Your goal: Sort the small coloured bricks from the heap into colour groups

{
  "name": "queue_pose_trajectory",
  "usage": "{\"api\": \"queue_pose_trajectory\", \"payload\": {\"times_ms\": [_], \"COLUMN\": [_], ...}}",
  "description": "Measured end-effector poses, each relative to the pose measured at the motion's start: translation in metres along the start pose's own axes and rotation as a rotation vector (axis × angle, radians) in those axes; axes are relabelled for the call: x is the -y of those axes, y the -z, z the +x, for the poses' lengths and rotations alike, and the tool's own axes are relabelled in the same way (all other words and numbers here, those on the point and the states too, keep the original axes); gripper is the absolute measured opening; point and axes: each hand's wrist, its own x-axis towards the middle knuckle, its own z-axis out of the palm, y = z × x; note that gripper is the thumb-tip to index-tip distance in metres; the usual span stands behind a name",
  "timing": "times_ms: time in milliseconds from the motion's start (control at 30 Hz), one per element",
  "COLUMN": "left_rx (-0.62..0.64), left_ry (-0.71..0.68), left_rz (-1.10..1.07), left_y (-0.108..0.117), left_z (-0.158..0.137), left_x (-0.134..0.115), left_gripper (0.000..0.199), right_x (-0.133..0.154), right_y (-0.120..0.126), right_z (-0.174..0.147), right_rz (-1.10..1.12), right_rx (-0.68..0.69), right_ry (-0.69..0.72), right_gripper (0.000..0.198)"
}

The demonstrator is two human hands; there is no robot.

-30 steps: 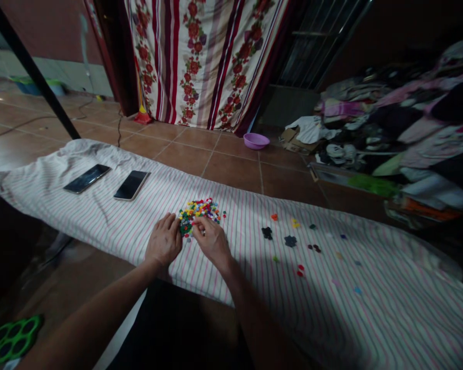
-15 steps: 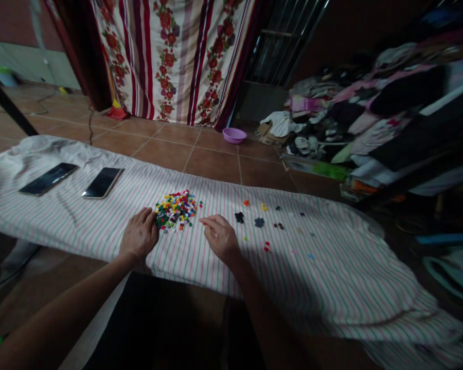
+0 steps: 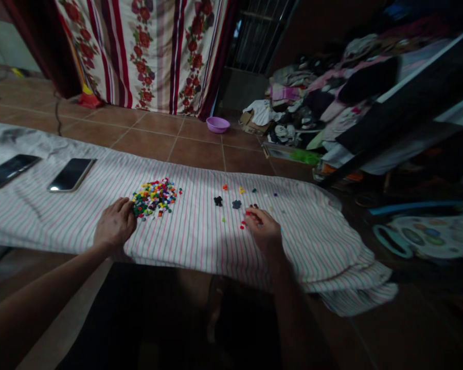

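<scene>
1. Right hand (image 3: 265, 228) pinches a red bead (image 3: 248, 213) near the red beads (image 3: 242, 225), between the near and far edges of the cloth (image 3: 200, 234).
2. Left hand (image 3: 118, 223) lies flat beside the bead pile (image 3: 154, 199), seemingly empty.
3. Looks like placing; the pinch should open gently.

**Cropped and covered**

The left edge crops the flat black phone (image 3: 10, 172); the top edge, the red-flowered fabric curtain (image 3: 160, 56). The right hand (image 3: 265, 230) partly covers the small red piece (image 3: 248, 212) it pinches and the dark brown pieces (image 3: 253, 205) beyond. The tiny beige piece (image 3: 270, 208) is unclear in shape.
</scene>
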Motion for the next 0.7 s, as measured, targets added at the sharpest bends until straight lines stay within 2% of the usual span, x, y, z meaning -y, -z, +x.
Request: {"api": "queue_pose_trajectory", "payload": {"times_ms": [133,233,533,700], "left_rx": [-0.022,-0.032,-0.016,-0.027], "left_ry": [-0.006,-0.011,-0.017,-0.011], "left_rz": [-0.015,-0.005,-0.008,-0.033], "left_y": [-0.003,-0.005,-0.004,-0.003], "left_z": [-0.001,-0.002,-0.002,-0.002], "left_x": [0.003,0.005,0.003,0.003], "left_gripper": [0.039,0.040,0.042,0.040], "right_x": [-0.023,-0.031,-0.030,-0.029], "right_y": [0.015,0.018,-0.002,-0.006], "right_z": [-0.009,-0.012,-0.014,-0.016], "right_rz": [-0.025,-0.020,-0.155,-0.184], "right_rx": [-0.014,0.020,0.204,0.203], "right_ry": [-0.149,-0.206,-0.108,-0.068], "right_gripper": [0.025,0.026,0.027,0.030]}}
